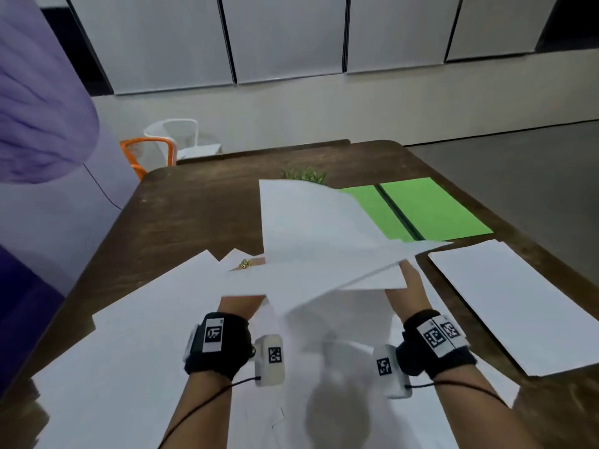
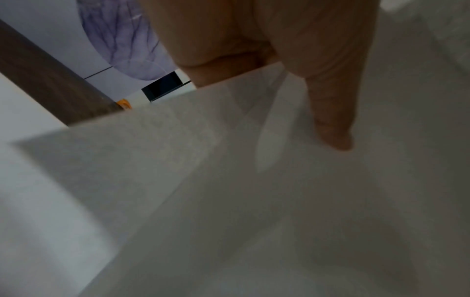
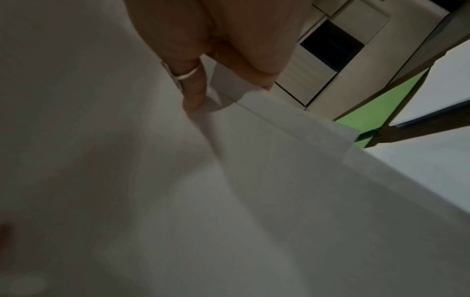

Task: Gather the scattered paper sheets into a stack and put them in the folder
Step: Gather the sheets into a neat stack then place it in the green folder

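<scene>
Both the left hand (image 1: 241, 306) and right hand (image 1: 410, 293) pinch the limp, slippery paper sheets (image 1: 324, 234), probably best gripped at opposite edges above the bench (image 1: 201, 202).

From my remote view: a dark wooden table (image 1: 201, 202) stands on a grey floor (image 1: 518, 150), with a row of pale panels (image 1: 285, 37) along the far wall. An orange chair (image 1: 146, 153) and a white chair (image 1: 181, 134) sit beyond the table's far left corner, beside a purple-patterned wall (image 1: 42, 108); lighting is dim and even.
</scene>
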### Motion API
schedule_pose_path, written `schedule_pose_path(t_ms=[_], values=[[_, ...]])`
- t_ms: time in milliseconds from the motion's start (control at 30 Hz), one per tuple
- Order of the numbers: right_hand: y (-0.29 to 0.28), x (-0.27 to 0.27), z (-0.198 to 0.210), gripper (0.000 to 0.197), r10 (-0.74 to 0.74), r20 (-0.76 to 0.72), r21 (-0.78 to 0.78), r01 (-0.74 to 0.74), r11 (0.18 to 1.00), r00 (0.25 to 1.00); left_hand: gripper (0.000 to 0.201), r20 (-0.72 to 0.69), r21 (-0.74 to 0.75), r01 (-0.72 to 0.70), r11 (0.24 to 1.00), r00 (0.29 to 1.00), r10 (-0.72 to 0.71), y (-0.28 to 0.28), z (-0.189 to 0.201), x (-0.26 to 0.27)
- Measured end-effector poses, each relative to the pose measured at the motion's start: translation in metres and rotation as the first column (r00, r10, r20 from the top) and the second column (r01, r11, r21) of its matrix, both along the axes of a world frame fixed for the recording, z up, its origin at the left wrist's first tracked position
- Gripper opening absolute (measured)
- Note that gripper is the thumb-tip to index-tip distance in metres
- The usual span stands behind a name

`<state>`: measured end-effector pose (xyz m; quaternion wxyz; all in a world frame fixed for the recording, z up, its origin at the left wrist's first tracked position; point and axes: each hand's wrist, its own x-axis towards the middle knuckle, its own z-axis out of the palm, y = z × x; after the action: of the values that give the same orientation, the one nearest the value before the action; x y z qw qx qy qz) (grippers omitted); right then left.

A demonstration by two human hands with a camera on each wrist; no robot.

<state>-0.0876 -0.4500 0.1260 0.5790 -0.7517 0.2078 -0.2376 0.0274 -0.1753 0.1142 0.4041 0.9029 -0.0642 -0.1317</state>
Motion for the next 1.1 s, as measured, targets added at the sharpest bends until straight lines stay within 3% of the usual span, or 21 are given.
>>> schedule_pose_path(t_ms=[33, 67, 100, 133, 200, 233, 300, 367, 433, 467, 567, 667, 733, 833, 967, 1033, 1100], values=[[-0.003, 0.001, 0.009, 0.006, 0.0, 0.012, 0.016, -0.001, 1.0, 1.0, 0.031, 0.057, 0.152, 0.013, 0.988, 0.998, -0.022, 0.005, 0.01, -0.012], [-0.004, -0.001, 0.021, 0.01, 0.004, 0.017, 0.038, -0.005, 0.999, 1.0, 0.045, 0.178, 0.178, -0.002, 0.984, 0.984, -0.03, 0.005, 0.02, -0.015], [-0.006, -0.002, 0.029, 0.015, 0.039, 0.038, 0.072, -0.042, 0.997, 0.999, 0.05, 0.129, 0.125, -0.03, 0.992, 0.992, 0.014, 0.002, 0.034, -0.022], [-0.008, -0.002, 0.034, 0.016, 0.113, 0.08, 0.11, -0.121, 0.987, 0.99, 0.043, 0.002, -0.039, -0.012, 0.999, 1.0, 0.013, -0.007, 0.051, -0.025], [-0.013, 0.004, 0.03, 0.031, 0.2, 0.097, 0.133, -0.212, 0.968, 0.975, 0.023, -0.014, -0.537, -0.038, 0.843, 0.999, 0.035, -0.026, 0.059, -0.001], [-0.014, 0.01, 0.018, 0.033, 0.185, 0.052, 0.113, -0.19, 0.975, 0.981, 0.022, 0.015, -0.583, -0.035, 0.812, 0.998, 0.054, -0.034, 0.052, 0.004], [-0.014, 0.02, -0.015, 0.033, 0.116, -0.123, 0.05, -0.111, 0.993, 0.986, 0.034, 0.0, -0.454, -0.031, 0.89, 0.999, 0.035, -0.047, 0.024, 0.013], [-0.012, 0.025, -0.053, 0.038, 0.093, -0.343, -0.032, -0.111, 0.993, 0.935, 0.042, -0.037, -0.193, -0.012, 0.981, 0.999, 0.005, -0.051, -0.016, 0.019], [-0.012, 0.025, -0.077, 0.041, 0.078, -0.447, -0.091, -0.132, 0.987, 0.891, 0.042, -0.071, -0.001, 0.027, 1.0, 0.997, -0.027, -0.053, -0.04, 0.024], [-0.013, 0.026, -0.081, 0.042, 0.05, -0.446, -0.116, -0.113, 0.987, 0.894, 0.041, -0.071, 0.021, 0.026, 0.999, 0.997, -0.024, -0.054, -0.046, 0.027], [-0.008, 0.027, -0.061, 0.03, -0.026, -0.29, -0.12, -0.009, 0.993, 0.957, 0.034, 0.045, -0.158, -0.035, 0.987, 0.998, 0.043, -0.059, -0.031, 0.024], [0.002, 0.02, -0.019, 0.017, -0.057, -0.014, -0.082, 0.056, 0.995, 0.998, 0.028, 0.188, -0.492, -0.027, 0.87, 0.973, 0.136, -0.065, 0.009, 0.006], [0.008, 0.015, 0.004, 0.019, -0.046, 0.141, -0.001, 0.047, 0.999, 0.989, 0.038, 0.25, -0.569, -0.032, 0.822, 0.945, 0.209, -0.069, 0.033, -0.006], [0.01, 0.009, 0.021, 0.022, -0.037, 0.26, 0.08, 0.017, 0.997, 0.965, 0.044, 0.311, -0.591, -0.034, 0.806, 0.912, 0.267, -0.072, 0.05, -0.017], [0.009, 0.002, 0.03, 0.035, 0.015, 0.309, 0.135, -0.059, 0.989, 0.951, 0.049, 0.38, -0.613, 0.03, 0.789, 0.887, 0.262, -0.068, 0.054, -0.026], [0.004, -0.003, 0.024, 0.056, 0.042, 0.233, 0.162, -0.082, 0.983, 0.971, 0.032, 0.397, -0.577, 0.071, 0.814, 0.895, 0.203, -0.065, 0.047, -0.025], [0.003, -0.006, 0.018, 0.082, 0.017, 0.1, 0.104, -0.027, 0.994, 0.995, 0.046, 0.412, -0.542, 0.078, 0.836, 0.892, 0.185, -0.063, 0.043, -0.024]])
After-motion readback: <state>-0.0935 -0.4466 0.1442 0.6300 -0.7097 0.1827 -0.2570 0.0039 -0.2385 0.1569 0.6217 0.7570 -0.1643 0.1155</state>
